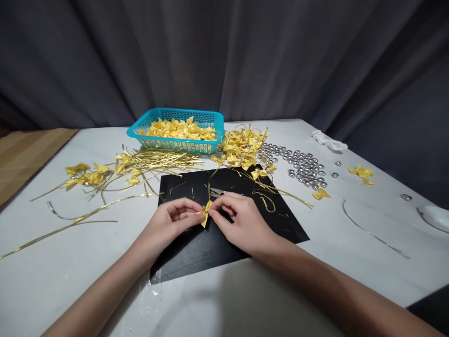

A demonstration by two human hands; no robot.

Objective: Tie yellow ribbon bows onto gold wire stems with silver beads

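Right now, from my head camera, both my hands meet over the black mat [224,243] that lies on the desk [351,243] in front of me. My left hand [171,222] pinches one side of a small yellow ribbon bow [206,216] between thumb and fingertips, and my right hand [242,222] pinches the other side, so the bow hangs between them just above the mat. A thin gold wire [209,185] rises from the bow's middle and curves away toward the far edge of the mat.

To do this step well, I judge that I should keep my fingertips close to the bow's waist, hold the folds flat so they do not spring apart, and pull the wire snug without kinking it. Small, even tension from both sides should keep the bow symmetrical.

Beyond the mat, a teal basket [210,122] holds many loose bows, a heap of wired bows [242,147] lies just beside it, and a bundle of gold wires [154,161] sprawls to my left. Silver beads [303,164] are scattered to my right.
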